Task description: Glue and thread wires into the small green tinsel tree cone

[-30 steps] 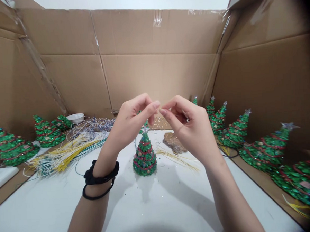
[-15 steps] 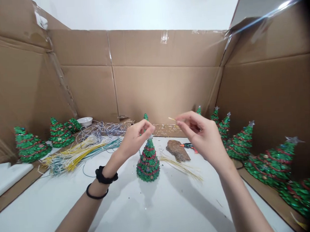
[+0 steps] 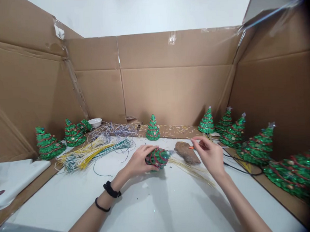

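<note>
My left hand is shut around a green sequinned Christmas tree ornament, which lies tipped on its side with red garland showing. My right hand hovers over the table, thumb and fingers slightly apart. Its fingertips are close to a small orange-handled tool, mostly hidden. Just left of that hand lies a rough brown slab, possibly bark, with loose yellow strands beneath and beside it.
Several finished green trees stand along both sides and the back of the white table. Bundled yellow, green and white strands lie at left. A white bowl sits behind them. Cardboard walls surround everything.
The tree that stood upright at the table's centre is now tipped over in my left hand. My right hand has dropped and moved toward the orange-handled tool. The view has tilted upward.
</note>
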`<act>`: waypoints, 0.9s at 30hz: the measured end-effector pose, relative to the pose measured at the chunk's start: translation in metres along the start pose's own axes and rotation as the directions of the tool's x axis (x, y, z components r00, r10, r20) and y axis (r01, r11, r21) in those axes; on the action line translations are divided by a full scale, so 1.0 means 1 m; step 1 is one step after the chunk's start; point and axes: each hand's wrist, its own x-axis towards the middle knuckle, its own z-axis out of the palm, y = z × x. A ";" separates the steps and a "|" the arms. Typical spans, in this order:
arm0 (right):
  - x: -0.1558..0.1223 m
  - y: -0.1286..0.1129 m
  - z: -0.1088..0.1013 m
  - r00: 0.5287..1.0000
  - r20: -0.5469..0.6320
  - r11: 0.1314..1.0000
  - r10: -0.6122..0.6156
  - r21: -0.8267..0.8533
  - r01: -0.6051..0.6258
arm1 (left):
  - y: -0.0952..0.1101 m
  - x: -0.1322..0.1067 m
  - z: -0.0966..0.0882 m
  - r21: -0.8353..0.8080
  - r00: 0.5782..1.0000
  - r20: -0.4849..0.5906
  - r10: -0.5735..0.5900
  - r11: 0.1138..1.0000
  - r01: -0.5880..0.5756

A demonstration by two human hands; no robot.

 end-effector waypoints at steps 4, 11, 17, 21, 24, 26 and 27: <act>0.003 0.007 -0.003 0.994 -0.094 0.998 0.059 0.027 -0.057 | 0.002 -0.002 0.004 0.431 0.991 -0.028 0.133 0.896 -0.108; -0.008 -0.014 0.008 0.928 0.372 0.994 0.021 0.095 -0.060 | -0.002 -0.001 0.018 0.648 0.976 0.103 0.190 0.731 -0.211; -0.027 -0.027 0.031 0.837 0.543 0.997 0.071 -0.008 -0.080 | -0.003 0.006 0.027 0.575 0.972 0.056 0.226 0.789 -0.217; -0.030 -0.023 0.038 0.857 0.495 0.989 0.146 -0.060 -0.133 | -0.006 0.005 0.029 0.396 0.974 -0.092 0.209 0.905 -0.157; -0.031 -0.021 0.042 0.860 0.486 0.987 0.159 -0.061 -0.148 | -0.011 0.002 0.028 0.246 0.965 -0.205 0.161 0.963 -0.108; -0.032 -0.021 0.045 0.853 0.499 0.988 0.152 -0.049 -0.147 | -0.014 0.001 0.026 0.150 0.949 -0.292 0.121 0.985 -0.079; -0.034 -0.021 0.047 0.851 0.502 0.987 0.156 -0.050 -0.152 | -0.014 0.001 0.025 0.106 0.931 -0.350 0.103 0.992 -0.070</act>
